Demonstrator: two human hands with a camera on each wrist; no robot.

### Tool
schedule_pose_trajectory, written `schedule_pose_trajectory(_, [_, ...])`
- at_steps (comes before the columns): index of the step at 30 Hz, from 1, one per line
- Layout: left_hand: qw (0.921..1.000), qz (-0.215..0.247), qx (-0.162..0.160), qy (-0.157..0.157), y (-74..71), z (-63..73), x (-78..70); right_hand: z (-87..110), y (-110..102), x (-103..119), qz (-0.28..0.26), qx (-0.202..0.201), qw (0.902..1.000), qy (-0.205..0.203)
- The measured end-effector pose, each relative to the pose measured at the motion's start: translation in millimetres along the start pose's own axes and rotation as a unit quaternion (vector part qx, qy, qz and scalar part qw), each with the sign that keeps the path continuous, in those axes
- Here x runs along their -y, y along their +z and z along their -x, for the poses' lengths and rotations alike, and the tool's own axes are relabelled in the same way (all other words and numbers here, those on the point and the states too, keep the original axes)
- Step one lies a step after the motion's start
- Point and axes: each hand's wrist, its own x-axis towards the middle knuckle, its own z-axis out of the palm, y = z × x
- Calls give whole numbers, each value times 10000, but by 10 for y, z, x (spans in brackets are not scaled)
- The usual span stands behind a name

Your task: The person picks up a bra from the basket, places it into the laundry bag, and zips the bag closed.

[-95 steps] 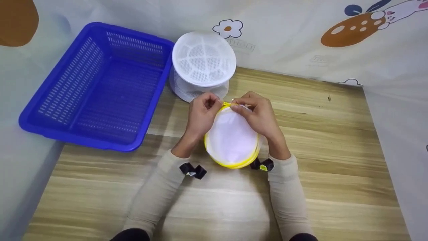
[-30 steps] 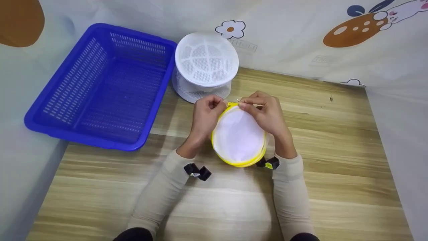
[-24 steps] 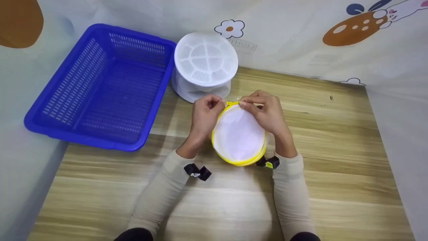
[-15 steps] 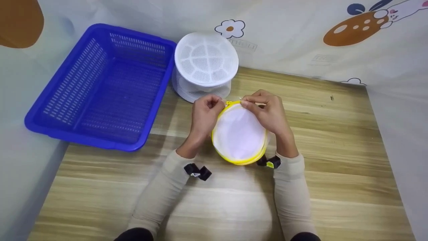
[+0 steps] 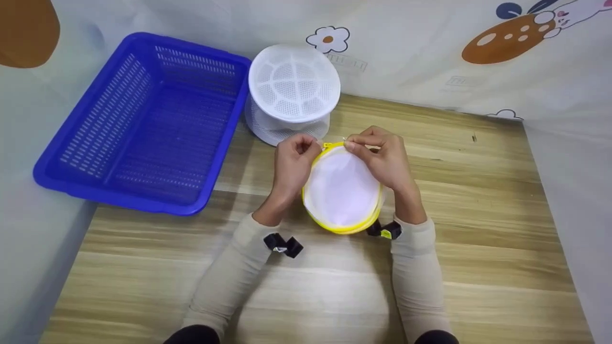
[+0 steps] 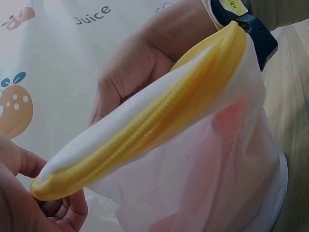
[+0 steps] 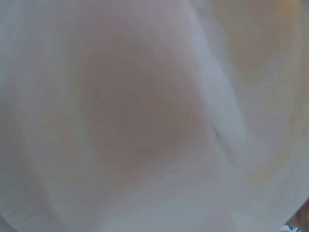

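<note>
A white mesh laundry bag with a yellow zip round its top is held above the wooden table. In the head view, my left hand pinches its far edge beside the yellow zip slider. To the right of that slider, thumb and forefinger of my right hand grip the same edge. The left wrist view shows the yellow zip side-on, with pinkish-red patches visible through the mesh below. Pale, blurred fabric fills most of the right wrist view and hides the right fingers.
At the back stands a white mesh laundry bag with round, stiff ends. Left of it sits a blue plastic basket with slotted sides. Patterned sheeting covers the walls behind the table.
My right hand has shifted slightly to the right along the bag's edge, so more yellow zip shows between the hands. The left hand keeps its pinch; the view drifts a little.
</note>
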Motion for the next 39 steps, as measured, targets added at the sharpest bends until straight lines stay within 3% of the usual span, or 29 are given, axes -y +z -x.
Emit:
schedule_pose_trajectory(12, [9997,107,-128,-155,-16,-4,-7,-18,-11,-4,-88,-136,9998,87])
schedule_pose_trajectory(20, [9996,130,-187,-155,-13,-17,2,-23,-18,-20,59,-315,9994,-151])
schedule_pose_trajectory(25, [9989,184,-263,-331,-4,-22,9,-25,-34,-49,-14,-338,9994,-113])
schedule_pose_trajectory(29, [9990,124,26,-430,-14,-29,5,-25,-49,-62,-164,-297,9994,-66])
schedule_pose_trajectory(34, [9949,-70,832,-559,-59,-46,-7,-21,-66,-58,-357,-211,9991,16])
schedule_pose_trajectory(37, [9904,-234,1273,-475,-96,-58,-16,-14,-76,-53,-406,-104,9991,21])
schedule_pose_trajectory(39, [9893,-245,1399,-347,-117,-67,-17,-10,-76,-48,-371,-7,9993,-16])
